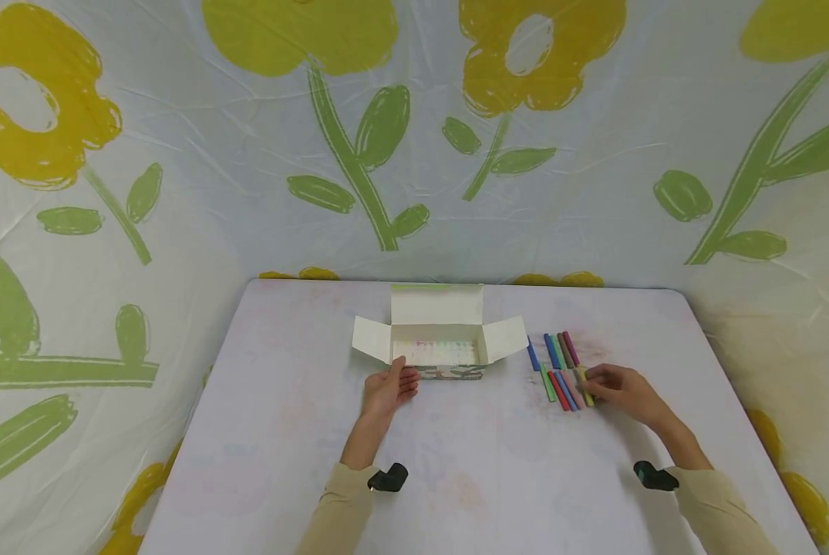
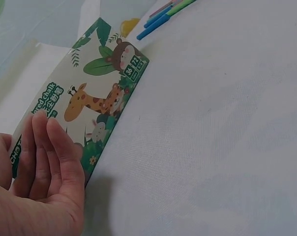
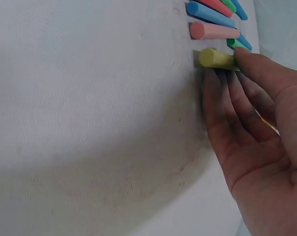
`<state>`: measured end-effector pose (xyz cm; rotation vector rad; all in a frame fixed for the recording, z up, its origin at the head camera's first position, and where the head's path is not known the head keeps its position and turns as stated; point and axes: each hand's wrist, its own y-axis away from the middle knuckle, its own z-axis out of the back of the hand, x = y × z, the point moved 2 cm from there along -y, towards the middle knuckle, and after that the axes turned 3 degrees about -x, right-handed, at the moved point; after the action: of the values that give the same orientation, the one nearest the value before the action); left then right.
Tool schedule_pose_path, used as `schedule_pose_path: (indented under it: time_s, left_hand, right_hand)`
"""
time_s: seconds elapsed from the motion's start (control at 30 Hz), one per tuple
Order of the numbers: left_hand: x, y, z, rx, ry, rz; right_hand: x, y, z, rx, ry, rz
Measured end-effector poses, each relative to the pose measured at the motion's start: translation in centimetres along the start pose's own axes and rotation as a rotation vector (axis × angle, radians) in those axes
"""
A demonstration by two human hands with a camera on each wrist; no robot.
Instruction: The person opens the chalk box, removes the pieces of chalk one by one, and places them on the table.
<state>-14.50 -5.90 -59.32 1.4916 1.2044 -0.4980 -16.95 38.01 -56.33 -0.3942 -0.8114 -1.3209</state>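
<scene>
An open chalk box with animal pictures on its front stands at the far middle of the table, its flaps spread out. Rows of pale chalk lie inside. At the box's front left corner, my left hand holds the front wall, thumb over the rim and fingers along the printed side. My right hand pinches a yellow chalk stick between thumb and fingers, close over the table. Beside it lie a pink chalk stick, a blue one and a red one.
Behind the front sticks is another row, with a purple chalk stick at its right end. The white table has faint coloured smudges. A flower-printed cloth hangs along the table's back and sides.
</scene>
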Motion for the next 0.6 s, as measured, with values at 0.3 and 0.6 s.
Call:
schedule_pose_path:
  time_s: [0.3, 0.6]
  left_hand:
    - [0.0, -0.1, -0.1, 0.002, 0.006, 0.022]
    - [-0.3, 0.0, 0.2, 0.017, -0.01, 0.054]
  right_hand:
    - [1.1, 0.0, -0.5, -0.019, 0.077, 0.043]
    - [1.0, -0.4, 0.7, -0.098, 0.109, 0.063]
